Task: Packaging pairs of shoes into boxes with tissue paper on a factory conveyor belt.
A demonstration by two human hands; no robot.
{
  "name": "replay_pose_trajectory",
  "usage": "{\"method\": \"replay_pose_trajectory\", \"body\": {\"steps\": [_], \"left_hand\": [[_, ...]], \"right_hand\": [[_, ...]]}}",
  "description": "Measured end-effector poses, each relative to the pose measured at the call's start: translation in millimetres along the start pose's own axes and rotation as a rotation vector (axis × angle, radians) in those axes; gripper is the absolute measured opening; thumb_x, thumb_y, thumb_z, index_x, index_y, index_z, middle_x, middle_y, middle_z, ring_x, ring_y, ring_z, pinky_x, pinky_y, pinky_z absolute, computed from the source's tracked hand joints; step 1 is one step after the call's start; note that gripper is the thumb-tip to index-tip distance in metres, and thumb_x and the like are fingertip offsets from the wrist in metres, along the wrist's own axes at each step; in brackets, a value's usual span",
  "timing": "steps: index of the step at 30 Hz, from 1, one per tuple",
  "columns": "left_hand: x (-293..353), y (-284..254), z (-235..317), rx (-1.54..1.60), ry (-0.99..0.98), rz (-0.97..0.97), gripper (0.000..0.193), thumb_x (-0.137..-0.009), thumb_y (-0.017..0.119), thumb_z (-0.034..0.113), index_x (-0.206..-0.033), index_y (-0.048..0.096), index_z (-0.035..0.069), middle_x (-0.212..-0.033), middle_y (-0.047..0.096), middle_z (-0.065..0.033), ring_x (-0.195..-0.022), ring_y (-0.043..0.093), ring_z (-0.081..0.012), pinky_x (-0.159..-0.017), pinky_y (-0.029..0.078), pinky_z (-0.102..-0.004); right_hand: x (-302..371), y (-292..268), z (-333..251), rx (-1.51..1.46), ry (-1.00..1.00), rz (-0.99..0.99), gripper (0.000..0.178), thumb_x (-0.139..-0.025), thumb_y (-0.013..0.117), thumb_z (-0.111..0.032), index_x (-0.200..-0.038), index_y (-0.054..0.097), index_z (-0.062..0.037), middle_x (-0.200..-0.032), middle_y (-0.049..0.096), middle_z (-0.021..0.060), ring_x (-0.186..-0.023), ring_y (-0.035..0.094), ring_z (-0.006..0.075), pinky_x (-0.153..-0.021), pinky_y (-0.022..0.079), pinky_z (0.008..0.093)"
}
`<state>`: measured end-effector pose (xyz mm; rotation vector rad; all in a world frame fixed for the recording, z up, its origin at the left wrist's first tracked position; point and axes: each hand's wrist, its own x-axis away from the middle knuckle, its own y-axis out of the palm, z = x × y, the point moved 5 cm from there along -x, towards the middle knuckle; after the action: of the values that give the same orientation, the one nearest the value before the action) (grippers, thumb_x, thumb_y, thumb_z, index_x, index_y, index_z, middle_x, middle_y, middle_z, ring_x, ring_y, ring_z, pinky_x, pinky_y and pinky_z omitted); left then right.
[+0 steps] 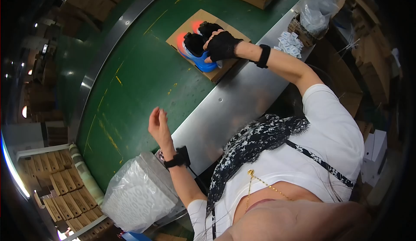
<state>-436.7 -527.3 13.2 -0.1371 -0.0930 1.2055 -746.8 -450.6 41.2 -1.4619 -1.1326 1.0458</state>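
The black-gloved right hand (223, 45) is partly open, splayed over a pair of blue-and-orange sneakers (204, 63); whether it grips, I cannot tell. Both already sit on a brown cardboard box (185, 28) beneath it; handling looks unfinished. Nearer the body, to its left, the bare left hand (158, 123) hangs half-curled, apparently empty, above the green work surface (138, 98)

Shelved brown boxes (66, 183), white carton (379, 146)
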Motion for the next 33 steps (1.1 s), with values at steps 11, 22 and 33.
{"method": "replay_pose_trajectory", "body": {"steps": [11,22,33], "left_hand": [[-21.2,100.5,78.5,-0.558,0.118,-0.505,0.021,-0.071,0.062,0.014,-0.083,0.058,-0.002,-0.066,0.059,-0.0093,-0.058,0.056,-0.0136,-0.053,0.043,-0.0257],[-10.6,71.4,-1.3,-0.306,0.208,-0.377,0.019,-0.059,0.058,0.010,-0.070,0.056,-0.004,-0.097,0.060,-0.0125,-0.074,0.057,-0.0149,-0.068,0.044,-0.0265],[27.5,104.0,-36.3,-0.550,-0.075,-0.561,0.042,-0.070,0.065,0.038,-0.083,0.060,-0.001,-0.071,0.061,-0.0134,-0.063,0.060,-0.0237,-0.061,0.046,-0.0314]], "right_hand": [[60.7,-39.3,-123.6,-0.167,-0.629,-0.323,0.037,-0.054,0.061,-0.044,-0.073,0.064,-0.0118,-0.064,0.059,0.0075,-0.074,0.057,0.0246,-0.068,0.041,0.0346],[93.5,40.9,-131.8,-0.078,-0.917,-0.199,0.033,-0.050,0.066,-0.046,-0.068,0.062,-0.0177,-0.069,0.058,0.0031,-0.081,0.051,0.0243,-0.074,0.033,0.0364],[42.7,137.0,9.6,0.174,-0.064,0.261,0.043,-0.078,0.040,-0.013,-0.121,0.040,-0.0075,-0.131,0.031,0.0187,-0.121,0.029,0.0355,-0.082,0.021,0.0693]]}}
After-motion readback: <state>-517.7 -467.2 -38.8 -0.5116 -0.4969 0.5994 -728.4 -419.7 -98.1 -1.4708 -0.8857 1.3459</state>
